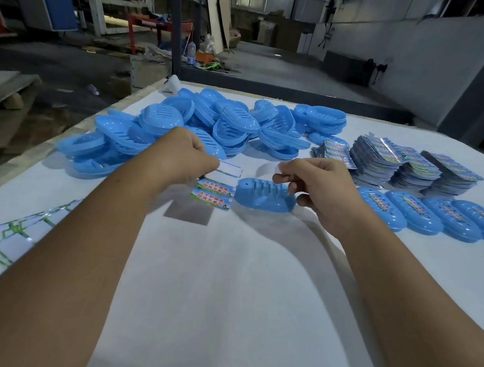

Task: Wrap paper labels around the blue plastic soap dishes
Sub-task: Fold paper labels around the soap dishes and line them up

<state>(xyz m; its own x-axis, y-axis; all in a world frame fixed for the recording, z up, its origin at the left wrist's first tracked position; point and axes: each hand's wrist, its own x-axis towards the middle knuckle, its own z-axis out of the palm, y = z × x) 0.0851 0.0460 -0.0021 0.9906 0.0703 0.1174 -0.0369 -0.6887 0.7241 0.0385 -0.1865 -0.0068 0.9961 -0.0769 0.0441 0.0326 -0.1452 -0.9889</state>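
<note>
Workshop counter [228, 269], white cover. Left hand [185, 155] pinches paper label [215, 191] strip beside overturned blue soap dish [264, 195], mid-counter. Right hand [318, 186] fingers curled over dish, grip unclear. Label unwrapped; next: draw strip around dish.

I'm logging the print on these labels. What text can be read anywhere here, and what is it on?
"洗手护健康" (partly blurred, best reading): upper red line on the label held by the left hand.
"你我共参与" (best reading): lower red line on the same label.
Label stacks: print too small to read.
Labels on wrapped dishes: blurred, unreadable.
Strips at the table's left: no readable text.
</note>
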